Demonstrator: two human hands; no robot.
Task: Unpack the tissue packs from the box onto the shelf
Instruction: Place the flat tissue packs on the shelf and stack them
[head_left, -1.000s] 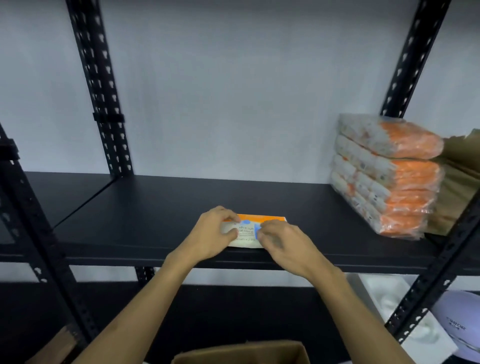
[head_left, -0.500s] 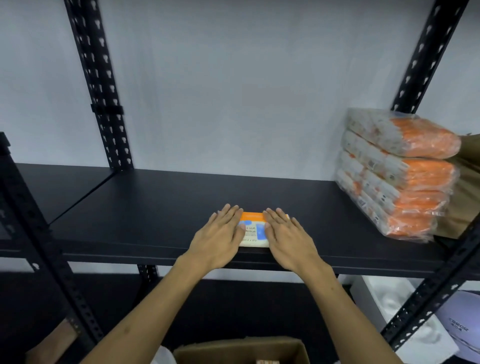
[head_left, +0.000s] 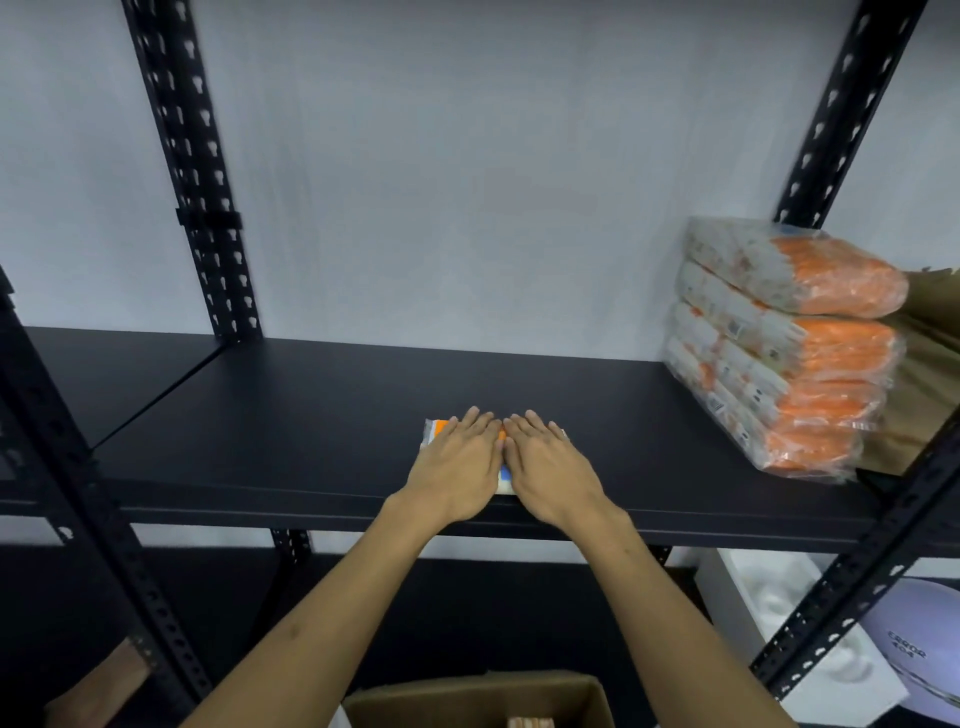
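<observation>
A small orange, white and blue tissue pack (head_left: 435, 432) lies flat near the front edge of the black shelf (head_left: 311, 431). My left hand (head_left: 457, 462) and my right hand (head_left: 545, 462) lie side by side on top of it with straight fingers, pressing it down and covering most of it. A stack of orange and white tissue packs (head_left: 784, 353) stands at the right end of the shelf. The open cardboard box (head_left: 467, 699) sits below at the bottom edge of the view, with a bit of its contents showing.
Black perforated uprights (head_left: 197, 171) frame the shelf against a white wall. Brown paper (head_left: 930, 374) sits behind the stack at the right. Below right are a white foam piece (head_left: 769, 597) and a lilac round object (head_left: 914, 639).
My hands went from gripping the pack with curled fingers to lying flat on it. They slid it farther back on the shelf and moved closer together.
</observation>
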